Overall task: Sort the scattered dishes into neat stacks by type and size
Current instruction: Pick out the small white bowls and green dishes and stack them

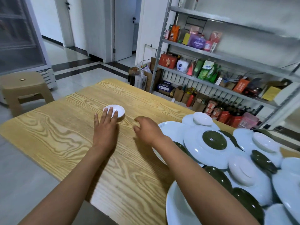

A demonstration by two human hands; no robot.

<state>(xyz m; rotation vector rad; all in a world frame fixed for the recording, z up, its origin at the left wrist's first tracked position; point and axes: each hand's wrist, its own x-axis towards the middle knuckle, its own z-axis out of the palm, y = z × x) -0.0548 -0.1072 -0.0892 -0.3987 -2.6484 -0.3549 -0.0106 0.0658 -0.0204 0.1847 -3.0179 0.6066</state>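
Now, L hand (106, 122) flat, straight fingers touching small white dish (115, 110) on table (48, 135), R hand (146, 127) loosely curled, holding nothing, near dish pile (227, 153).

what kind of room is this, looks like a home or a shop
Probably a home dining area that doubles as storage. A wooden table carries a heap of dishes, a metal shelf rack holds packaged snacks and groceries, and a plastic stool stands on a tiled floor near interior doors.

The right forearm (186, 168) hides part of a white plate (159, 155) beside the dish pile (227, 159), which the frame's right edge cuts off.
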